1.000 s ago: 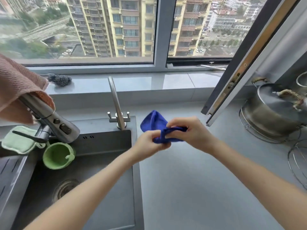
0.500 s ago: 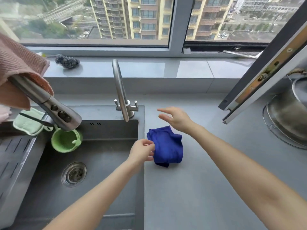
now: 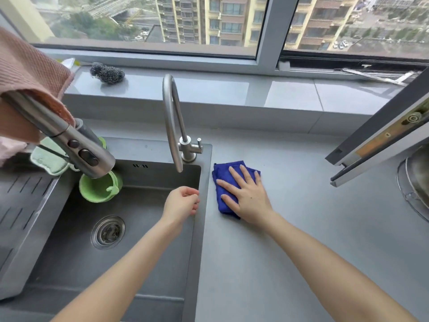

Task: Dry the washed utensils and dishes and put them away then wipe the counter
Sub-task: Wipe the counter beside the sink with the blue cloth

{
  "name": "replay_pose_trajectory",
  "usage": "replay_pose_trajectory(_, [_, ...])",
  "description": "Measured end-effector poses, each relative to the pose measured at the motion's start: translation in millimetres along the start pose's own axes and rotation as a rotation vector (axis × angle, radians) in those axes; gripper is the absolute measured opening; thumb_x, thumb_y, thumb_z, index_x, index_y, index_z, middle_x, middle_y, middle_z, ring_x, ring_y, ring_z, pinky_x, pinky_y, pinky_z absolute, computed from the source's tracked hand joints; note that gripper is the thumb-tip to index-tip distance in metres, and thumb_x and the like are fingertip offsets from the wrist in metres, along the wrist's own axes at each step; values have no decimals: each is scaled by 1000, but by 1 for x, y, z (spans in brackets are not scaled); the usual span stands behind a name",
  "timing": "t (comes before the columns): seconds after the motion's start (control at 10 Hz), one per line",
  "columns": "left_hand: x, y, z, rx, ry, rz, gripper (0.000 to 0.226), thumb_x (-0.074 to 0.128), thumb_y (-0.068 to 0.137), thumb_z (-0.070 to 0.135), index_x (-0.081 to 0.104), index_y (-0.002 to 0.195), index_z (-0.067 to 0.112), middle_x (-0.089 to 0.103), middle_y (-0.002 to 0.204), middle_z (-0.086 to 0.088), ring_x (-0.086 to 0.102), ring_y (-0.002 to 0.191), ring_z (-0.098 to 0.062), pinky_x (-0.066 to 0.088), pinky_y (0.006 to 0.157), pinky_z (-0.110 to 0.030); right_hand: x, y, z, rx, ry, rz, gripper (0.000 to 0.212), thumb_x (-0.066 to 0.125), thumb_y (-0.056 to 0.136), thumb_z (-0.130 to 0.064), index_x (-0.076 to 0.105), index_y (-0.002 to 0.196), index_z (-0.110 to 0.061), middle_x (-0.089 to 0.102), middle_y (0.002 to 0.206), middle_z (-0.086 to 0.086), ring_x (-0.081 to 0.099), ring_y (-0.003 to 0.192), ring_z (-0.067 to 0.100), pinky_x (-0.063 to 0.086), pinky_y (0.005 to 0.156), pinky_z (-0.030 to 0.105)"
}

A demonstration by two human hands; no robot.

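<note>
A folded blue cloth [image 3: 221,173] lies on the grey counter [image 3: 301,228] just right of the sink's rim. My right hand [image 3: 246,195] presses flat on the cloth with its fingers spread and straight, covering most of it. My left hand [image 3: 182,202] hovers over the right side of the sink [image 3: 69,263], fingers loosely curled, holding nothing. It sits just left of the cloth, apart from it.
A slim tap [image 3: 173,126] and a pull-out spray head [image 3: 76,147] rise over the sink. A green cup [image 3: 97,189] hangs inside it. A steel scourer [image 3: 107,73] lies on the sill. An open window frame [image 3: 380,140] juts over the counter; a metal pot [image 3: 420,175] stands far right.
Both hands held the blue cloth in the air, then laid it on the counter. My left hand let go and my right hand came down flat on it.
</note>
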State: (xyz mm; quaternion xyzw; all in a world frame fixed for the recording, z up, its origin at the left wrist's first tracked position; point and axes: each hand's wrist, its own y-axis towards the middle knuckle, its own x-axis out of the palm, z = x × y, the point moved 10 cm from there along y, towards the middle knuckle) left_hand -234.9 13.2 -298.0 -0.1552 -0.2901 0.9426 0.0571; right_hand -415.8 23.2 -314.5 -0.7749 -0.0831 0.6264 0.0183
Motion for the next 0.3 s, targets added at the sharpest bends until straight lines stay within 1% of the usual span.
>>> replay_pose_trajectory(0.1, [-12, -1, 7, 28, -15, 62, 17, 49, 89, 2, 64, 95, 9, 66, 89, -9, 60, 76, -18, 53, 71, -27, -11, 37, 29, 169, -13, -21, 52, 18, 94, -59, 25, 145, -48, 8, 161, -1, -1, 148, 28, 1, 116, 55])
replay_pose_trajectory(0.2, [-18, -4, 11, 54, -34, 85, 17, 50, 89, 1, 64, 95, 10, 66, 90, -9, 61, 79, -17, 53, 73, -27, -13, 50, 32, 166, 2, -86, 50, 22, 98, -54, 15, 147, -48, -2, 162, 0, -9, 147, 28, -2, 116, 55])
replay_pose_trajectory(0.3, [-17, -12, 21, 86, -23, 76, 18, 48, 89, 2, 63, 95, 10, 66, 88, -9, 60, 76, -18, 53, 72, -27, -29, 34, 27, 154, 99, -77, 49, 27, 100, -48, 19, 149, -41, 5, 161, 3, 1, 148, 25, 3, 116, 51])
